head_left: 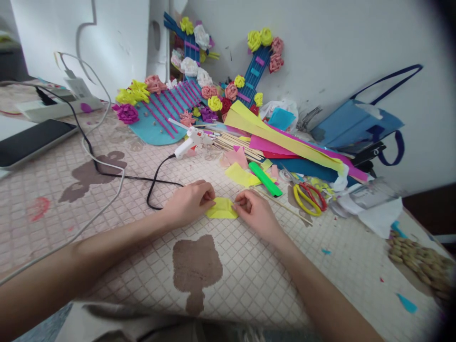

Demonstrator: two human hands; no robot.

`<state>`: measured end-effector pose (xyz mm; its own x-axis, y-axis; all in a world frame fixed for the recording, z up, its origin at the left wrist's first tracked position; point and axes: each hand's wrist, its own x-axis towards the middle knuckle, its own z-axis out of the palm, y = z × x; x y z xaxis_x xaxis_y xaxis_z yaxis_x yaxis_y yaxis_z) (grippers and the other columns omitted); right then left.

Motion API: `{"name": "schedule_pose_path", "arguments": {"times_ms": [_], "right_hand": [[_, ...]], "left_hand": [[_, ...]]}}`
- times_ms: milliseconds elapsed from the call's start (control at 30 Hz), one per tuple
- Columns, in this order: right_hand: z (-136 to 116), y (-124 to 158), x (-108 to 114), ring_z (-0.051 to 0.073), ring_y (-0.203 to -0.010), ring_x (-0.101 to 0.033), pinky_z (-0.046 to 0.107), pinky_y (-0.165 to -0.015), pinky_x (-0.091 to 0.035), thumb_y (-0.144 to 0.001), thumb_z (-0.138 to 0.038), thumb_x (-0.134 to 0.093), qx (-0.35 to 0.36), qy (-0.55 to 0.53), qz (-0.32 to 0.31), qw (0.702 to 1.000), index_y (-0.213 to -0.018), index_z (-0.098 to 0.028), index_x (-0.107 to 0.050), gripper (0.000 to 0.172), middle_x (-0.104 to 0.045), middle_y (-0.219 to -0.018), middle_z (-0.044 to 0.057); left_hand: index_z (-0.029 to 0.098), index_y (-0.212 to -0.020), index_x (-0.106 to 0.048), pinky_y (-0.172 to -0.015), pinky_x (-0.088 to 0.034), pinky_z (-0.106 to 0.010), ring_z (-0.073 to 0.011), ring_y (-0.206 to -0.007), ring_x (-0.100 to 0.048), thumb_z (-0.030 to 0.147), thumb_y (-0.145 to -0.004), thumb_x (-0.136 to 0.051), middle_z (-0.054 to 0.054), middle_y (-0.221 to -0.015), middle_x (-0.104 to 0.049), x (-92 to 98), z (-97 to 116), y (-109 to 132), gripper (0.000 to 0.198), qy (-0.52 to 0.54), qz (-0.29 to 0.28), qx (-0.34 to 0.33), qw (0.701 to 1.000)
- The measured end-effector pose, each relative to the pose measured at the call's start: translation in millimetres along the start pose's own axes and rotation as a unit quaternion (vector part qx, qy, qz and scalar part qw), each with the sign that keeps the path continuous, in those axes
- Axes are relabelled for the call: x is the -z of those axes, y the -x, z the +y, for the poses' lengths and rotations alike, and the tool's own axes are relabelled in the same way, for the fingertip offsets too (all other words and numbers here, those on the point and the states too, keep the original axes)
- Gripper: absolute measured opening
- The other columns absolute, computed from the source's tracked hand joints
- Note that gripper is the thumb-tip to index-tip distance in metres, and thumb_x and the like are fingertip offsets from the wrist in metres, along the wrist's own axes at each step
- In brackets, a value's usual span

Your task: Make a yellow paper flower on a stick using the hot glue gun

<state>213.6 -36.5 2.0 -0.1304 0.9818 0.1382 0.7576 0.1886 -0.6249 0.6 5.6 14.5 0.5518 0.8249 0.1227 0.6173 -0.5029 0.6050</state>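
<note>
A small strip of yellow crepe paper point(223, 209) lies low over the table between my two hands, with a fold line running along it. My left hand point(192, 203) pinches its left end between thumb and fingertips. At the right end, the fingers of my right hand point(255, 209) are closed on the paper too. Just beyond are a bright green cutter point(265, 179) and loose yellow paper pieces point(242, 175). A white glue gun point(190, 141) rests farther back, its black cord curving toward my left forearm.
Scissors with red and yellow handles point(310, 198) lie at the right, near a thin wooden stick point(285, 206). Rolled coloured paper point(285, 137) and a flower-trimmed blue guitar shape point(153, 121) stand behind. A white cable point(119, 185) crosses the left side beside a phone point(35, 140).
</note>
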Motion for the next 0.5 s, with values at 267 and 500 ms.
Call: {"name": "schedule_pose_path", "arguments": {"times_ms": [267, 500], "right_hand": [[-3.1, 1.9, 3.6, 0.013, -0.071, -0.052, 0.026, -0.063, -0.040, -0.079, -0.016, -0.057, 0.019, 0.014, -0.034, 0.999, -0.075, -0.020, -0.054, 0.006, -0.055, -0.081, 0.000], [-18.7, 6.5, 4.3, 0.011, -0.062, -0.047, 0.024, -0.055, -0.040, -0.083, -0.014, -0.053, 0.078, -0.043, 0.112, 0.990, -0.082, -0.020, -0.052, 0.006, -0.053, -0.079, 0.000]], "left_hand": [[0.015, -0.080, -0.059, -0.053, -0.039, -0.021, -0.0099, -0.057, -0.052, 0.018, -0.077, -0.057, 0.001, -0.067, -0.060, 0.5, 5.2, -0.5, 0.004, 0.068, -0.011, 0.036, 0.997], [0.016, -0.081, -0.057, -0.048, -0.039, -0.019, -0.0093, -0.053, -0.054, 0.021, -0.077, -0.058, 0.002, -0.061, -0.060, 0.8, -2.0, -3.1, 0.007, 0.223, -0.033, 0.100, 0.969]]}}
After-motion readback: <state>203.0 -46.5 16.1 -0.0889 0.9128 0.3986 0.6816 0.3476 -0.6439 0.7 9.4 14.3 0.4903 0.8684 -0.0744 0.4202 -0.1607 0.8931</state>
